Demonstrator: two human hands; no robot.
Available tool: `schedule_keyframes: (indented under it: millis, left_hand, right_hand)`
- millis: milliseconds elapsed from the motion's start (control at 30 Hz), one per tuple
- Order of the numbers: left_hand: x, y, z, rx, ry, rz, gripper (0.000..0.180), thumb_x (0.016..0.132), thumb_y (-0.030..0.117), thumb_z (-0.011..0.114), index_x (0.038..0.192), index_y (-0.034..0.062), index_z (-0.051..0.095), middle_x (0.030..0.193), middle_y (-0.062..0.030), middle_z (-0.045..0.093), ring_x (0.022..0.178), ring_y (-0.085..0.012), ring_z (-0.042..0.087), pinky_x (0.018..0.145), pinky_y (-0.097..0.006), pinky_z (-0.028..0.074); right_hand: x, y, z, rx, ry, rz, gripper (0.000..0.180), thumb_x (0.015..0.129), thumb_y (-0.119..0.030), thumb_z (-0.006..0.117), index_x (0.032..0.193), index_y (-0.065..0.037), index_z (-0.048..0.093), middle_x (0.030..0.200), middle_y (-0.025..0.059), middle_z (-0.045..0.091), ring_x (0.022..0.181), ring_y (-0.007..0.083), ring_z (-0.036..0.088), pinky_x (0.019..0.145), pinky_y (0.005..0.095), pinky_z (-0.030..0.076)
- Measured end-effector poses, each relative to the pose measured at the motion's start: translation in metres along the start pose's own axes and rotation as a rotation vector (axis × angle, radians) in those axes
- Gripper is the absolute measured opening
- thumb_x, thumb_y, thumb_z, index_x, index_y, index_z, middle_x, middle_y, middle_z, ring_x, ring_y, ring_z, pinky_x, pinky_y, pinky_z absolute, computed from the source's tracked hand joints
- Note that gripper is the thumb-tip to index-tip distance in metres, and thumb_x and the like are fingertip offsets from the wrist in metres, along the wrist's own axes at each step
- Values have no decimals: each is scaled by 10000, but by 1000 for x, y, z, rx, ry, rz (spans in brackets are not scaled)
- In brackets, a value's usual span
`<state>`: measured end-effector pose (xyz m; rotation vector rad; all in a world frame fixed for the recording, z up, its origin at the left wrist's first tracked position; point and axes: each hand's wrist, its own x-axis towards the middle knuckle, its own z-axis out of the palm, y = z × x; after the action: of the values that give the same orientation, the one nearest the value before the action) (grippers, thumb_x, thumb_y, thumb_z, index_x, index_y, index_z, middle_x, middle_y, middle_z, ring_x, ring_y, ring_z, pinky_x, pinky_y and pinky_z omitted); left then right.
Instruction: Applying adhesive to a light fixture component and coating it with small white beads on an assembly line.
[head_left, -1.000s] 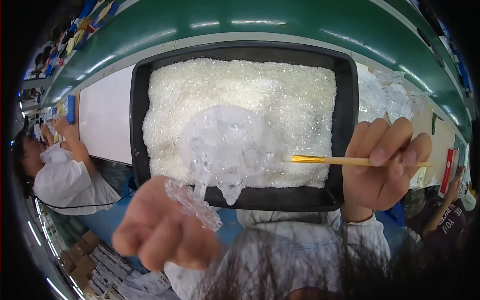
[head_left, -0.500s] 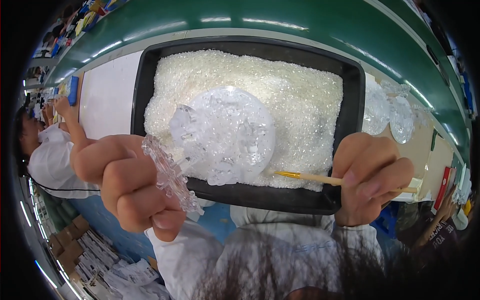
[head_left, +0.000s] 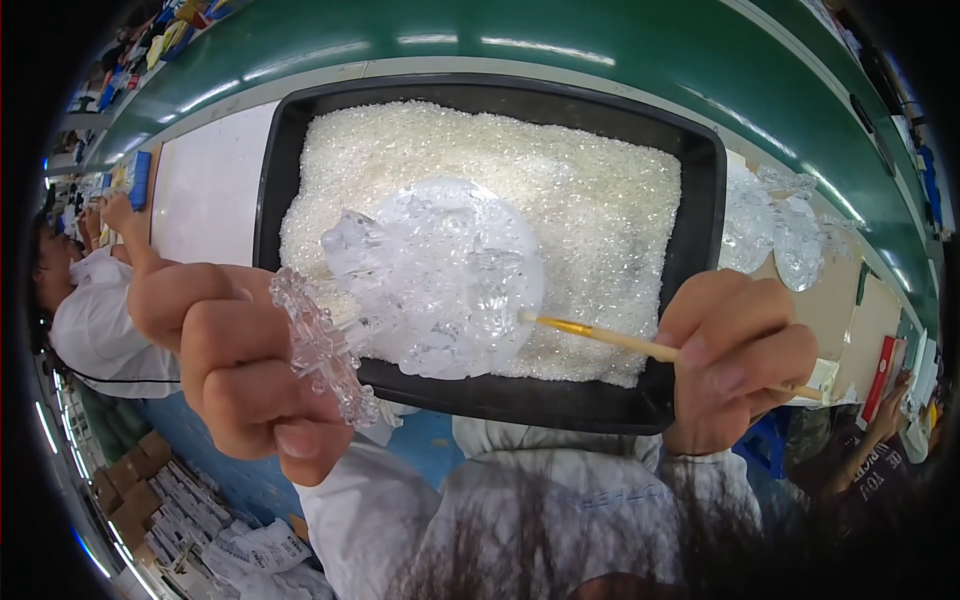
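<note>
Clear plastic moulded disc (head_left: 440, 275), gripped in left hand (head_left: 235, 365); right hand (head_left: 735, 360) pinches thin wooden brush (head_left: 640, 345), dabbing; steadiness needed next.

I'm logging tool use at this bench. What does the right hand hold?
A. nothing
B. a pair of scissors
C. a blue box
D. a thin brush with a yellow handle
D: the right hand grips a thin yellow-handled brush, its tip touching the clear ornament.
</note>
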<state>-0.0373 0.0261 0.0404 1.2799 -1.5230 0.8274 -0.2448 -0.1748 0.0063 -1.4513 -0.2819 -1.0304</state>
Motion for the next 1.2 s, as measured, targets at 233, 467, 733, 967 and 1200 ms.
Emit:
schedule_keyframes:
  millis: [233,467,733,967,1200]
  left_hand:
    - [-1,4,-3,21,-60,-79,245,710,349,489,609,158,373,621,-1,309,775,-237,332,994,-761,167]
    - [3,7,-9,14,-120,-100,269,732,358,505,614,151,379,639,-7,342,790,-240,353,1054,-762,114]
    - [1,2,-3,90,-78,-63,301,842,364,455,640,148,398,563,-9,400,661,-219,341,690,-439,263]
    - [3,-2,1,51,-99,-54,268,811,328,450,639,129,398,554,-18,397,654,-218,338,663,-409,268]
    - [9,1,-3,118,-88,-34,299,827,346,445,639,119,402,545,-19,390,649,-219,342,651,-405,273]
  right_hand:
    - [-3,2,3,-74,55,-12,204,910,-198,673,845,-19,602,790,151,654,593,240,624,515,328,527]
    - [2,2,0,-79,-138,-61,136,876,-136,680,850,-19,616,788,157,660,581,242,622,510,332,526]
    - [0,0,1,-115,-12,-32,50,811,-50,654,838,-15,629,834,156,653,615,253,634,545,326,535]
    - [1,2,-4,-69,-78,-36,56,776,-15,639,829,-27,628,803,133,655,595,243,635,522,322,532]
    - [8,0,-10,-4,-252,-60,46,820,-56,654,822,-15,634,788,133,654,552,242,622,476,326,522]
